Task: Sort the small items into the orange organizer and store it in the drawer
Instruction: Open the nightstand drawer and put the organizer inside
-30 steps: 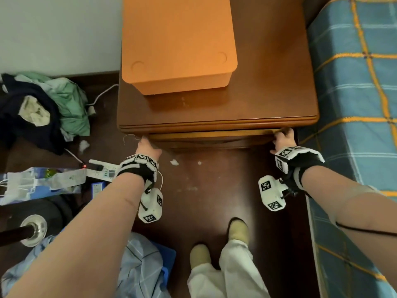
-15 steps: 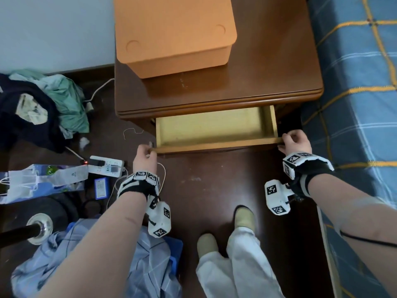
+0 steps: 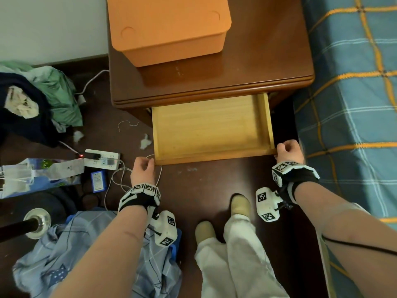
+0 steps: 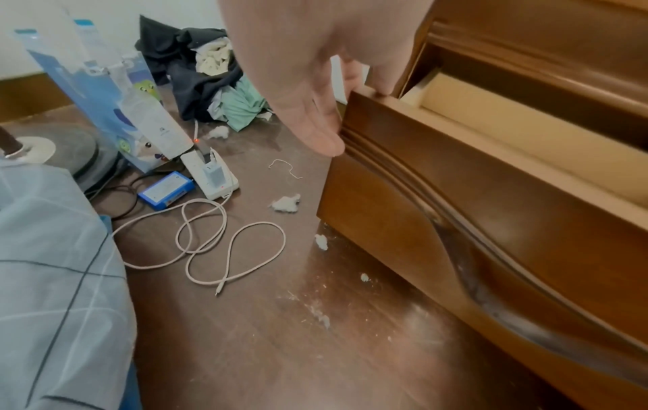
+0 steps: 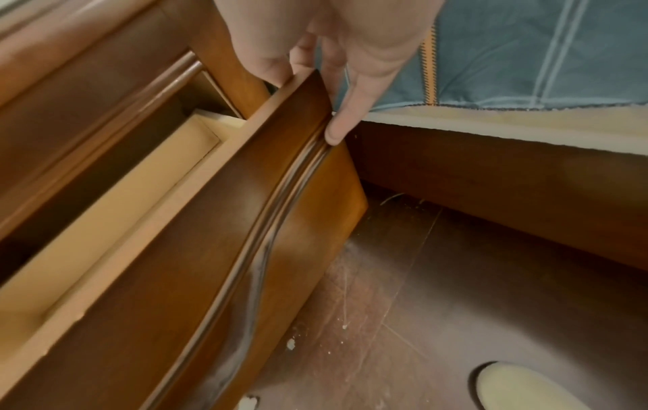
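The orange organizer [image 3: 169, 26] stands closed on top of the brown nightstand [image 3: 268, 61]. Below it the top drawer [image 3: 210, 127] is pulled well out, its pale wooden inside bare. My left hand [image 3: 143, 168] grips the left end of the drawer front [image 4: 473, 172], fingers over the top edge and thumb on the face. My right hand [image 3: 287, 150] grips the right end of the drawer front [image 5: 224, 222] the same way. No small items show.
A bed with a blue plaid cover [image 3: 352, 93] lies close on the right. On the dark floor at left are a clothes pile [image 3: 38, 100], a power strip [image 3: 101, 159], a coiled cable [image 4: 217, 235], a blue bag [image 3: 32, 175] and a lamp base [image 3: 36, 220]. My feet [image 3: 221, 218] stand before the drawer.
Both hands have drawn the drawer out from shut to well open, moving toward me with its front.
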Demonstrator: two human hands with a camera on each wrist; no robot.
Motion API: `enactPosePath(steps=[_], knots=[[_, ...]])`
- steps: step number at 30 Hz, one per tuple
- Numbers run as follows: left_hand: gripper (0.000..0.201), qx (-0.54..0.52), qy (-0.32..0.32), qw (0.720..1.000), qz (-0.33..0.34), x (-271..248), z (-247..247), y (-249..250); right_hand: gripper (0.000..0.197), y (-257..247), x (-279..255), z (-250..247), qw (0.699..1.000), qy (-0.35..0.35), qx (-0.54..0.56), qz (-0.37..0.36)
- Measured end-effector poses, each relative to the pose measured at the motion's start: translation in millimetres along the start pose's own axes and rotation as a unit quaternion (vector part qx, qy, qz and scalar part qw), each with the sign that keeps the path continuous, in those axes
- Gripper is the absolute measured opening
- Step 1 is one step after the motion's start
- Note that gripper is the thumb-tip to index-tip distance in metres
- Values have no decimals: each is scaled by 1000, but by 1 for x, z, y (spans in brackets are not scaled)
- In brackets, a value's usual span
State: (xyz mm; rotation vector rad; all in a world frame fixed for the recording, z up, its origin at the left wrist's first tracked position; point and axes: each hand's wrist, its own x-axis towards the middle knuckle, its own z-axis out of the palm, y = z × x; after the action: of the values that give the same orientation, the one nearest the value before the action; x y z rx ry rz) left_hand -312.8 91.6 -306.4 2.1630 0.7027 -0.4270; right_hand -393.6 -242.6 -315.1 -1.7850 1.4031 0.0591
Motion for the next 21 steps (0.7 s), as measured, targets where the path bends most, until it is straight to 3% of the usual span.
enactPosePath(steps=[3, 5, 10, 15, 18, 21], knots=[[9, 44, -12, 999, -5, 0, -3, 9, 17, -11, -1, -6, 997, -16, -65, 29], [15, 80, -8, 997, -5, -3, -8, 21, 23, -24, -7, -13, 993, 10, -117, 17], [29, 52, 71, 996, 15, -11, -36, 77, 20, -88, -31, -28, 987, 27, -56, -150], [28, 32, 137, 988, 58, -5, -79, 161, 13, -186, -48, -45, 963, -60, 30, -261], [31, 55, 115, 986, 104, 4, -90, 204, 21, -233, -54, -39, 958, -132, 20, -255], [33, 77, 68, 986, 130, 16, -89, 248, 41, -269, -54, -19, 966, -205, 36, -153]])
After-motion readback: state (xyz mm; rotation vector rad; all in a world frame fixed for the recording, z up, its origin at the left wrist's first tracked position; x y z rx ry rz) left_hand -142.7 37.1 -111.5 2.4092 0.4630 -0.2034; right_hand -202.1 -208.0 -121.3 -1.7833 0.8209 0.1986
